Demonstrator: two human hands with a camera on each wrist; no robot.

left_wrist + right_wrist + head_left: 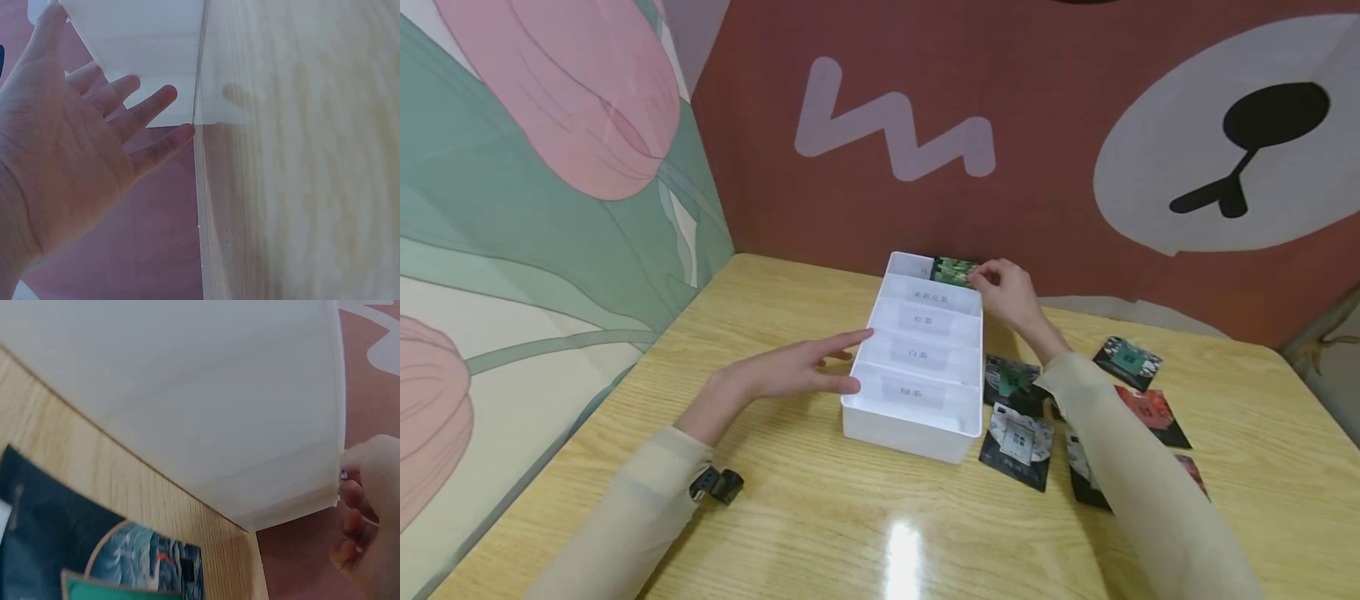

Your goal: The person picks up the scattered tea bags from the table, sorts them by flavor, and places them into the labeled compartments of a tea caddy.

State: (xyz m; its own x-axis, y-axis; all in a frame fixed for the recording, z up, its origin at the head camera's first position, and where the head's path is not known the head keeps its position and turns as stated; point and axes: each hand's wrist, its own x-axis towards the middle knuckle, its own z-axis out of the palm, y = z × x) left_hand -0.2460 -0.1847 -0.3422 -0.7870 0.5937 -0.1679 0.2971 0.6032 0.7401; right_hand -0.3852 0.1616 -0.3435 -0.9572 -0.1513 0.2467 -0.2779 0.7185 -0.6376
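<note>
A white box (912, 433) with labelled compartments, one behind another, stands on the table. My right hand (1009, 292) is at its far right corner, thumb and fingers pinching the edge of a green-patterned tea packet (953, 271). That packet lies in the farthest compartment, partly covering the label there. My left hand (801, 367) rests against the box's left side, fingers spread and fairly straight, the thumb near the front left rim. In the left wrist view its fingertips (167, 94) lie along the white wall. The right wrist view shows the right fingers curled at the rim.
Right of the box lie several tea packets: a dark one with a green label (1011, 382), a grey-and-black one (1018, 444), a green-labelled one (1127, 362) and a red one (1152, 412). Others are partly under the right sleeve. A painted wall (880, 208) borders the table's back.
</note>
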